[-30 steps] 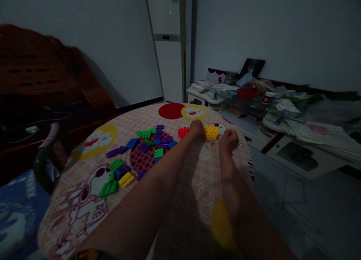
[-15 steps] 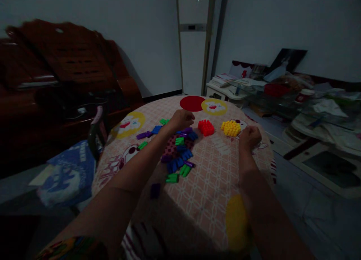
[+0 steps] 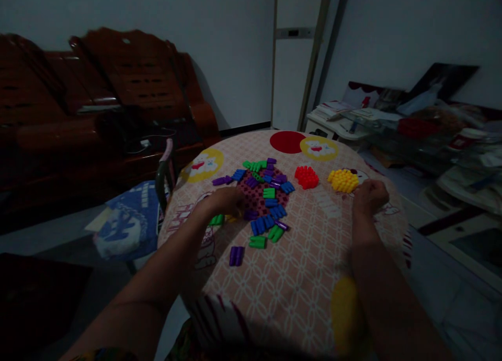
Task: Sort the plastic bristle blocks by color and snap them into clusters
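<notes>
My left hand is over the left side of the scattered toy blocks, fingers curled downward. A yellow piece shows just below it, partly covered; whether the fingers grip it is hidden. Close by lie a green block and a purple block. My right hand rests on the table as a loose fist, with nothing seen in it. Just left of that fist sits a cluster of yellow blocks, and farther left a cluster of red blocks. Blue blocks lie mid-table.
The round table wears a patterned pink cloth. A chair holding a blue bag stands at its left, and a wooden sofa is behind. To the right is a cluttered glass-topped cabinet. One purple block lies nearer me.
My left hand has moved from the far side of the blocks back toward me and to the left, fingers lowered. My right fist stays beside the yellow cluster. The view has turned left.
</notes>
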Demonstrator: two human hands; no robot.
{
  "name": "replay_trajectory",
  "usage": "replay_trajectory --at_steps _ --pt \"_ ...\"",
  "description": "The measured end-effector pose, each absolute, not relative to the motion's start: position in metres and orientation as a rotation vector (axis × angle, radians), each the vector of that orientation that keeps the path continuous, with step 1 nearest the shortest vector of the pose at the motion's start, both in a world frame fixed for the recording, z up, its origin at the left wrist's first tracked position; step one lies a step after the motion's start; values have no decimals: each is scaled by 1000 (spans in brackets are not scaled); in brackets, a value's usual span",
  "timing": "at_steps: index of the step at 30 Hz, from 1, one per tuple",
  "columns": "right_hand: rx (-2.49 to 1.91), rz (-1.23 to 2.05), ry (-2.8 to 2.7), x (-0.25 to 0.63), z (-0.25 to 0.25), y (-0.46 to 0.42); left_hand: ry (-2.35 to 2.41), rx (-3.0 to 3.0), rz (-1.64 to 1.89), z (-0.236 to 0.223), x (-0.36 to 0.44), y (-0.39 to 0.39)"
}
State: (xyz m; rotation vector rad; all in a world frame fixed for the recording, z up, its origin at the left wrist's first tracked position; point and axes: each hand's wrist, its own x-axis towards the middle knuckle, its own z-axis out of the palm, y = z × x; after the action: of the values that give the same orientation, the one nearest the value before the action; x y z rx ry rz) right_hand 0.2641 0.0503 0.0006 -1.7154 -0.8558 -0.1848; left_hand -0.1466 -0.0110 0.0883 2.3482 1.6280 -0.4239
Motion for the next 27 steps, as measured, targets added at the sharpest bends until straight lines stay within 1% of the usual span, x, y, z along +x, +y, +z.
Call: replay_trajectory --at_steps 6,10,12,14,17,20,23,27 --pt "-1683 -154 -828 264 2 51 1583 2295 -324 79 -150 -14" --pt "-1662 -148 -803 262 9 49 1507 2266 -223 82 -159 -6" --pt "-1610 -137 -839 253 15 47 1564 2260 -81 88 -159 0" --pt "-1512 -89 -964 236 21 42 1624 2246 165 94 -153 6" --pt "-1287 66 -1327 194 29 32 1538 2145 552 97 -130 15" --pt "-1073 295 -1617 152 31 21 1314 1961 748 89 -94 22" --pt "-1003 429 -1673 135 30 17 1172 1862 864 78 -56 31" --pt "-1040 516 -1504 154 28 25 1180 1827 907 69 -12 49"
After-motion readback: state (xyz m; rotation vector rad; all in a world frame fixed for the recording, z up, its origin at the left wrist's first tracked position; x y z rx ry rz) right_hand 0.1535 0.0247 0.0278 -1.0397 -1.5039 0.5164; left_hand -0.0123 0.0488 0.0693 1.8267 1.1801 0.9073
